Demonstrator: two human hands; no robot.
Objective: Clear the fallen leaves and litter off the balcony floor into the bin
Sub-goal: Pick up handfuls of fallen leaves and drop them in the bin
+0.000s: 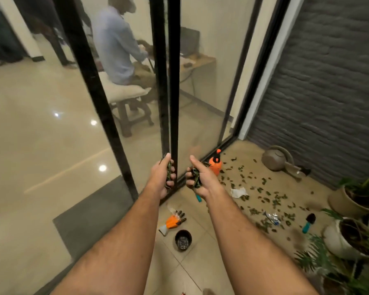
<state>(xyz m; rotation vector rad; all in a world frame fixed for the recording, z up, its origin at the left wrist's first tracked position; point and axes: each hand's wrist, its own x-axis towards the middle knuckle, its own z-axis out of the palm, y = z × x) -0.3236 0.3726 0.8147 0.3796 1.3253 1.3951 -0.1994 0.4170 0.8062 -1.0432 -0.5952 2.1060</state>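
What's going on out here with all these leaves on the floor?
A person is clearing up the balcony by hand. The left hand and the right hand each grip a bunch of leaves. Many more leaves still lie scattered on the tiled floor, along with a crumpled paper and a plastic wrapper. An orange spray bottle stands by the glass door, and an orange glove lies on the floor. No bin is in view.

Black-framed glass doors [168, 81] divide a glossy beige tiled room, with a cushioned stool [128, 96] and a desk [198, 60], from a tiled balcony beside a grey brick wall [328, 81].
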